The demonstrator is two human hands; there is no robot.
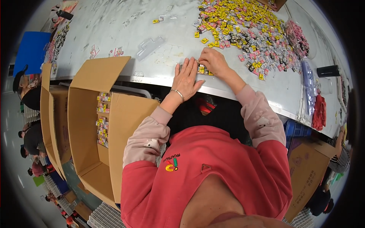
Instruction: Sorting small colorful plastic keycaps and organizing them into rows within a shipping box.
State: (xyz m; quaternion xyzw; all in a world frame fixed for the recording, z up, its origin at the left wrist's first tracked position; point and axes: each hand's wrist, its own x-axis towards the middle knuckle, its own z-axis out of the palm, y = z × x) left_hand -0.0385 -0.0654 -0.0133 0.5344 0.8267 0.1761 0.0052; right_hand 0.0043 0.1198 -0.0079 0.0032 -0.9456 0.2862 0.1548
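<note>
My left hand (185, 79) lies flat with its fingers stretched out, near the front edge of the table. Beneath and beside its fingertips is a short row of small yellow, pink and black packaged pieces (203, 70), partly covered by the hand. My right hand (214, 62) is closed, its fingertips pressed together at the far side of that row; whatever they pinch is hidden. Beyond my hands a clear plastic tray (149, 48) rests on the table. A large spread of the same small pieces (243, 28) covers the table at the far right.
Left of me stands an open cardboard box (91, 163) with filled strips of pieces inside. On the right are stacked clear trays (308, 85), a red cloth (319, 113), a black cylinder (328, 71) and another carton (310, 171). Other people work at both sides.
</note>
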